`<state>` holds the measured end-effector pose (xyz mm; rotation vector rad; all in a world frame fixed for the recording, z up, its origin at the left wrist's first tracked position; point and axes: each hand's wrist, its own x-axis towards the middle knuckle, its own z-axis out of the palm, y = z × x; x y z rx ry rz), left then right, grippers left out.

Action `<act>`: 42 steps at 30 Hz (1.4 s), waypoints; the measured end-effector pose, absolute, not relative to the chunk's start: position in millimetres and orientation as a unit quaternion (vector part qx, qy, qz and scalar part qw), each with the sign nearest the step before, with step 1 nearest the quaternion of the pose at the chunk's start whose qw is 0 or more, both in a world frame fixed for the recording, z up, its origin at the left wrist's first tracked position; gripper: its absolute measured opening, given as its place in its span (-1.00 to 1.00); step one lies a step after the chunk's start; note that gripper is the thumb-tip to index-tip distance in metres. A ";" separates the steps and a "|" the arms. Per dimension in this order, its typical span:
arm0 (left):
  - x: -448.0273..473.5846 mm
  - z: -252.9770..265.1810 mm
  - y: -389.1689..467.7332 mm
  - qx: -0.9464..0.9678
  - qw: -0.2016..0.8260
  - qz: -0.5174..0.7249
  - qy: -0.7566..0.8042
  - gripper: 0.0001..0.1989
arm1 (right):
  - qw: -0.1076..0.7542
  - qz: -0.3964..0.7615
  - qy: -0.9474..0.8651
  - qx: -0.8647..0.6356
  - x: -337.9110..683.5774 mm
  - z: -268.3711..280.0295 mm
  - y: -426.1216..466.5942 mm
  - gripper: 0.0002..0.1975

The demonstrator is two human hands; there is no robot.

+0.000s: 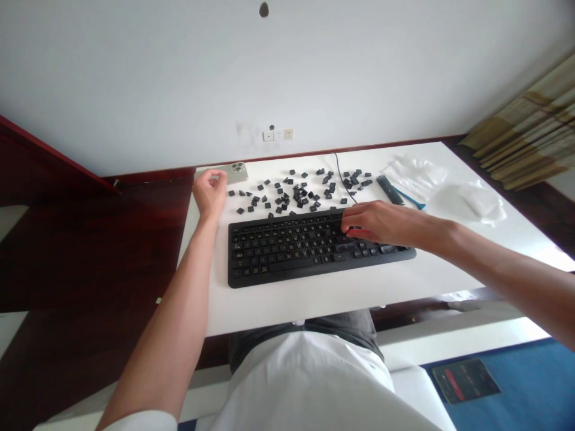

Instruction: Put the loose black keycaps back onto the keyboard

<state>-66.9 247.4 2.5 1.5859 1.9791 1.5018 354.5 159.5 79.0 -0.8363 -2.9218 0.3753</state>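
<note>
A black keyboard [287, 248] lies on the white table, with bare key sockets showing in several places. My right hand [372, 221] rests over its right part, fingers bent down and pressed together at the keys. Whatever those fingertips hold is hidden. Beside the phone [238, 172] at the table's left end, my left hand [210, 190] is curled closed, with no object visible in it. Many loose black keycaps [299, 194] are scattered behind the keyboard, some upside down or on their sides.
A cable [338, 164] runs back from the keyboard among the keycaps. To the right lie a dark narrow packet [390, 190], a blue tool [411, 197] and clear plastic bags [417, 173]. A wall with sockets [278, 135] stands behind the table. A dark flat object [467, 381] lies lower right.
</note>
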 end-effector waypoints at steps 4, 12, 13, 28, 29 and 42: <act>-67.4 1.6 247.5 0.540 0.092 0.512 0.661 -0.86 | -0.004 0.146 -0.948 -0.285 354.0 81.8 157.1 -0.77; -68.3 1.4 246.9 0.534 0.102 0.514 0.664 -0.86 | -0.018 0.138 -0.945 -0.295 347.9 80.1 161.7 -0.67; -68.5 1.2 247.0 0.533 0.103 0.515 0.663 -0.86 | -0.015 0.138 -0.946 -0.294 347.0 79.9 161.9 -0.66; -66.3 4.2 245.7 0.535 0.100 0.505 0.670 -0.86 | 0.090 0.228 -0.910 -0.333 320.7 79.2 112.5 -0.69; -66.3 4.2 245.6 0.534 0.100 0.505 0.671 -0.86 | 0.096 0.226 -0.911 -0.332 320.0 76.0 110.3 -0.69; -69.2 -0.9 248.0 0.538 0.096 0.504 0.669 -0.87 | 0.153 0.188 -0.892 -0.381 318.6 60.5 99.1 -0.76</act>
